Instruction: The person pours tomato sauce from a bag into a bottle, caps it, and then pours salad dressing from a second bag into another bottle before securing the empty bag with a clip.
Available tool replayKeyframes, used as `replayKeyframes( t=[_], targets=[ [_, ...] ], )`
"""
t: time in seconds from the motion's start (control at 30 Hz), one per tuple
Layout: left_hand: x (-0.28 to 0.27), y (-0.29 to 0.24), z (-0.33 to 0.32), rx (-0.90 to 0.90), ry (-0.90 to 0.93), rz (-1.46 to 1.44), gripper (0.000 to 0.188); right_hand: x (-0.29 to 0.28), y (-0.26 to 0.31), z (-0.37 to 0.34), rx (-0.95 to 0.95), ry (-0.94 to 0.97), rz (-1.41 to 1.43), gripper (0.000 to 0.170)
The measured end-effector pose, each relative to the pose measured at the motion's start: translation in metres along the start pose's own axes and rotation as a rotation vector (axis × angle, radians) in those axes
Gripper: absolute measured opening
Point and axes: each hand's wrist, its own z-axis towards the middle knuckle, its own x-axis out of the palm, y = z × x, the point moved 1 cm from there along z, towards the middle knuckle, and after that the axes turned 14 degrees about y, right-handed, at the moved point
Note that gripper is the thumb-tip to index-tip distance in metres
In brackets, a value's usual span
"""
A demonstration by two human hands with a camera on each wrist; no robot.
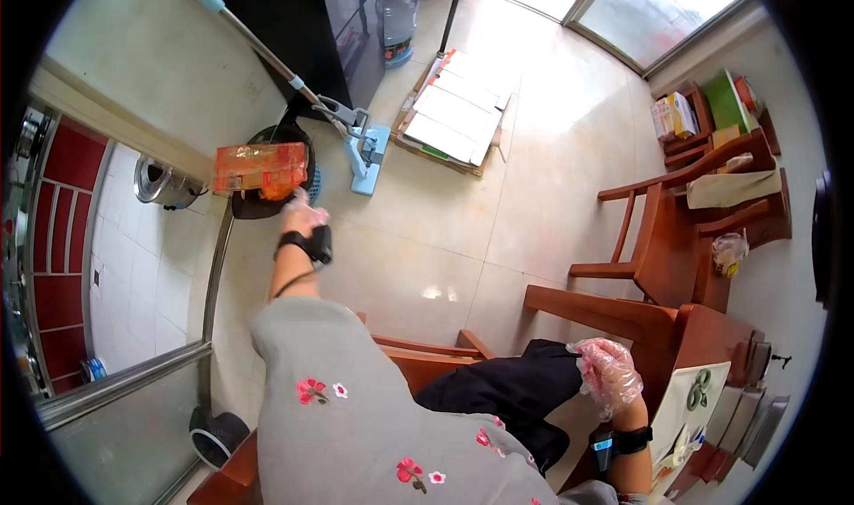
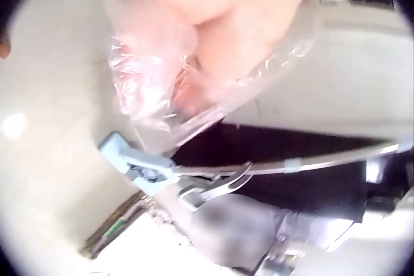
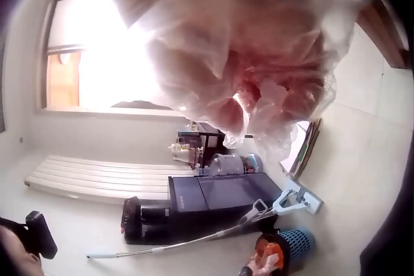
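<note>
In the head view my left hand (image 1: 305, 216), in a clear plastic glove, reaches to the edge of a dark bin (image 1: 258, 206). Its fingers are beside an orange item (image 1: 278, 190) in the bin, under a red-and-orange package (image 1: 260, 165). The left wrist view shows this hand (image 2: 187, 49) loosely bent, with no object visible in it. My right hand (image 1: 609, 376), also gloved, is held over black cloth (image 1: 507, 385) near the chair, its fingers loosely curled. Nothing shows in the right hand (image 3: 259, 82) in the right wrist view.
A blue flat mop (image 1: 367, 160) leans beside the bin. Beyond it lie stacked flattened cardboard (image 1: 454, 114) and a large water bottle (image 1: 397, 25). Wooden chairs (image 1: 663, 247) stand at the right, near a table with scissors (image 1: 699, 389). A glass door frame (image 1: 133, 376) is at the left.
</note>
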Motion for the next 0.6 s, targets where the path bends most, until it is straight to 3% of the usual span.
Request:
replayKeyframes(
  t=[0.03,0.07,0.13,0.17,0.2,0.23,0.27,0.3,0.33,0.37,0.4,0.43,0.47,0.5,0.53,0.57,0.6],
  targets=[
    [0.015,0.047,0.047,0.053,0.145,-0.649,0.019,0.0,-0.001,-0.002,-0.013,-0.016,-0.017,0.017],
    [0.049,0.06,0.02,0.282,0.334,-0.161,0.008,-0.001,0.0,-0.006,-0.029,-0.035,-0.032,0.017],
    [0.136,0.087,0.0,0.181,0.51,0.144,0.015,0.0,-0.006,-0.014,-0.085,-0.048,-0.133,0.018],
    [0.183,0.095,-0.029,0.133,0.648,-0.021,0.015,-0.005,-0.008,-0.018,-0.128,-0.069,-0.219,0.018],
    [0.227,0.067,-0.098,0.061,0.818,-0.172,0.02,-0.011,-0.012,-0.03,-0.165,-0.131,-0.299,0.017],
    [0.266,0.034,-0.151,0.129,1.018,0.184,0.031,-0.007,-0.016,-0.04,-0.204,-0.195,-0.181,0.019],
    [0.302,0.003,-0.207,0.165,1.136,0.387,0.03,-0.008,-0.02,-0.056,-0.226,-0.217,-0.148,0.019],
    [0.349,0.004,-0.236,0.429,1.212,0.515,0.032,-0.019,-0.01,-0.07,-0.203,-0.279,-0.18,0.023],
    [0.373,-0.033,-0.303,0.387,1.309,0.644,0.034,-0.025,-0.021,-0.08,-0.377,-0.377,-0.326,0.023],
    [0.4,-0.041,-0.348,0.345,1.334,0.628,0.035,-0.037,-0.034,-0.09,-0.518,-0.476,-0.497,0.024],
    [0.425,-0.033,-0.358,0.542,1.528,0.657,0.037,-0.038,-0.032,-0.114,-0.462,-0.523,-0.442,0.024],
    [0.443,-0.029,-0.392,0.51,1.638,0.656,0.038,-0.037,-0.03,-0.144,-0.421,-0.55,-0.384,0.024],
    [0.453,-0.034,-0.426,0.468,1.727,0.659,0.038,-0.04,-0.035,-0.175,-0.412,-0.692,-0.368,0.023],
    [0.465,-0.03,-0.452,0.536,1.778,0.759,0.036,-0.039,-0.044,-0.2,-0.4,-0.813,-0.353,0.022],
    [0.473,-0.031,-0.473,0.421,1.933,0.682,0.034,-0.03,-0.048,-0.218,-0.617,-1.263,-0.768,0.02],
    [0.48,-0.015,-0.509,0.313,2.058,0.613,0.032,-0.052,-0.093,-0.25,-0.467,-1.382,-0.784,0.017],
    [0.485,-0.003,-0.538,0.237,2.122,0.599,0.028,-0.053,-0.099,-0.29,-0.575,-1.395,-0.312,0.02]
  ],
)
